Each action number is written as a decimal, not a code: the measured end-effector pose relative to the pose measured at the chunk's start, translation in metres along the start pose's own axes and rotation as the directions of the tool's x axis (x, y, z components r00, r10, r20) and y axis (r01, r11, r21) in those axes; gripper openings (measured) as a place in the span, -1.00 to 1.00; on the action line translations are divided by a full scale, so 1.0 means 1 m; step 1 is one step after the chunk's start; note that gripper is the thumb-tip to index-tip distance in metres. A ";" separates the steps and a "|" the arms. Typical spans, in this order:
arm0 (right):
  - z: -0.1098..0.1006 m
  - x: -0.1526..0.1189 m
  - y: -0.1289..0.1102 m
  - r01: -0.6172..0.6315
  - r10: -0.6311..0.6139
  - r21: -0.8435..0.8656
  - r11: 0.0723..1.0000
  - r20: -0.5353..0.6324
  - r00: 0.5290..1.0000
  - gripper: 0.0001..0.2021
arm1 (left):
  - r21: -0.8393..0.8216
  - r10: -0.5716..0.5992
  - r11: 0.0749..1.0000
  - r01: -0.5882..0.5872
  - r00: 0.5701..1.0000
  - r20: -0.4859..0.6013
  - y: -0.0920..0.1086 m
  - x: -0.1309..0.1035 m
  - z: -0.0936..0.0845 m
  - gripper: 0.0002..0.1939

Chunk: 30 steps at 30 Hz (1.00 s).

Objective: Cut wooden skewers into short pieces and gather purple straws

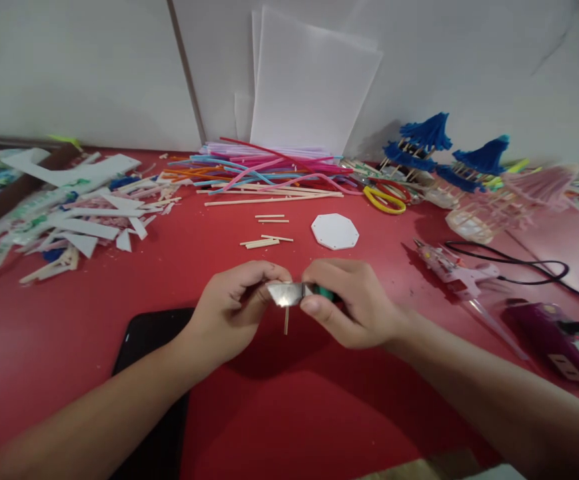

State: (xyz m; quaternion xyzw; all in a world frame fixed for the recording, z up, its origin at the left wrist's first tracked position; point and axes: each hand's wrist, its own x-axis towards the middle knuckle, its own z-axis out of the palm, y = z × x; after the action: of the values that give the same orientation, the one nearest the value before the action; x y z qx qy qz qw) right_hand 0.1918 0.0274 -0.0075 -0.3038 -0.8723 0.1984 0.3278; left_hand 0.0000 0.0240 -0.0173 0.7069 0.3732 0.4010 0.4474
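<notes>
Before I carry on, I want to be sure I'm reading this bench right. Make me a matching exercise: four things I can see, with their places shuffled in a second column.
Things
1. White octagonal piece
2. Green-handled knife
3. Pink glue gun
4. Black slab

Places
A. Partly hidden by the left forearm
B. On the right side of the red table, left of the purple box
C. To the right of the short sticks
D. Held in the right hand

Pairs: 1-C, 2-D, 3-B, 4-A
</notes>
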 end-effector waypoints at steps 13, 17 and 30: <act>0.006 0.000 -0.004 -0.032 0.033 -0.019 0.999 0.051 0.998 -0.72 | 0.005 0.006 1.000 -0.006 1.000 0.025 0.001 -0.002 0.000 -0.79; 0.006 0.000 -0.003 -0.018 0.018 -0.002 1.000 0.052 0.998 -0.72 | 0.000 -0.001 1.000 0.001 0.999 0.035 0.002 -0.001 0.000 -0.83; 0.005 0.000 0.006 -0.023 0.027 -0.115 0.993 0.039 0.999 -0.72 | -0.014 -0.033 0.999 0.033 0.999 -0.013 0.002 0.003 0.001 -0.90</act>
State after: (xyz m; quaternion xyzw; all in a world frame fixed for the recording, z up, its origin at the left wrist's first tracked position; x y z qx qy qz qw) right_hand 0.1911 0.0313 -0.0144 -0.3291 -0.8848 0.1581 0.2897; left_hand 0.0022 0.0259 -0.0145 0.6949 0.3851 0.4007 0.4563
